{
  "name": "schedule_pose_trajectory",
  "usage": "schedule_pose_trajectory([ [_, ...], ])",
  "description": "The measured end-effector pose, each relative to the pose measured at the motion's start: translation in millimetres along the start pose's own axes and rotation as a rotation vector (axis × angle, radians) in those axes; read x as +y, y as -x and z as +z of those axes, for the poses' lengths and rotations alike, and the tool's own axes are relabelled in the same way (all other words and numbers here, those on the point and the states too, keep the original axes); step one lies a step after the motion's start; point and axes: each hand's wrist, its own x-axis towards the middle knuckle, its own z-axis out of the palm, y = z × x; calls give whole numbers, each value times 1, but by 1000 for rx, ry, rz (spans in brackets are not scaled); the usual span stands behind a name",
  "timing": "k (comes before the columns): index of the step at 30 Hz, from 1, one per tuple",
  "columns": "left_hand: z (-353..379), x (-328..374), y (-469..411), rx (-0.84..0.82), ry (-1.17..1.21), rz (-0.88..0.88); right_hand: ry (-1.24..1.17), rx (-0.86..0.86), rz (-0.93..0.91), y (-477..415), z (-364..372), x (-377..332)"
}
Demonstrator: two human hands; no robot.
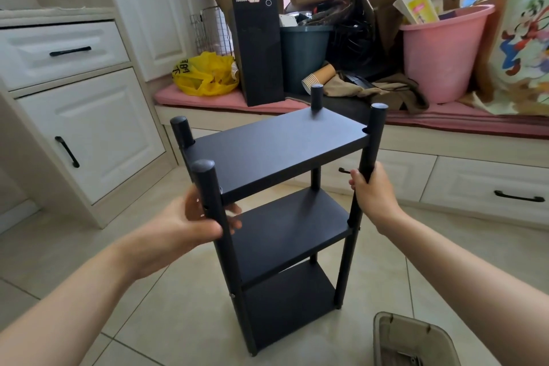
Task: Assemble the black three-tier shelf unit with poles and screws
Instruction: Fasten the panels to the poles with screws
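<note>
The black three-tier shelf unit point(276, 148) stands upright on the tiled floor, its three boards joined by round poles at the corners. My left hand point(190, 226) grips the near left pole point(217, 217) just under the top board, thumb in front and fingers behind. My right hand point(371, 190) grips the near right pole point(372, 140) between the top and middle boards. Small screw heads show on the near left pole by the lower boards.
A clear plastic box point(416, 342) lies on the floor at the bottom right. White cabinets point(89, 128) stand to the left. Behind, a cushioned bench point(463, 120) holds a black computer tower point(258, 50), a pink bucket point(442, 53), a yellow bag and cardboard boxes.
</note>
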Motion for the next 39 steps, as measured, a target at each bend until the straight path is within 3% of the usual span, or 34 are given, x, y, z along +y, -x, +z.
schedule_pose_trajectory([
  [3,6,-9,3,2,-372,-20,-3,-1,-9,0,1,0],
  [7,13,-21,-5,194,-489,60,0,-2,-15,2,3,-1],
  [10,4,-24,-11,429,-629,66,2,-10,-24,7,7,-1],
  [15,-2,-24,-16,604,-840,78,25,-37,-74,17,11,-2],
  [17,-2,-21,-18,629,-885,-16,32,-55,-89,21,10,-3],
  [20,4,-15,-19,477,-1064,-428,51,-68,-110,28,7,-4],
  [21,11,-12,-19,370,-1047,-529,54,-66,-115,30,6,-5],
  [23,30,-8,-23,184,-843,-545,58,-70,-123,37,3,-6],
  [27,73,4,-30,-5,-245,-227,56,-103,-142,58,1,-10],
  [35,145,26,-47,11,384,-5,53,-182,-148,94,-5,-12],
  [39,160,31,-50,38,525,49,51,-223,-137,103,-9,-11],
])
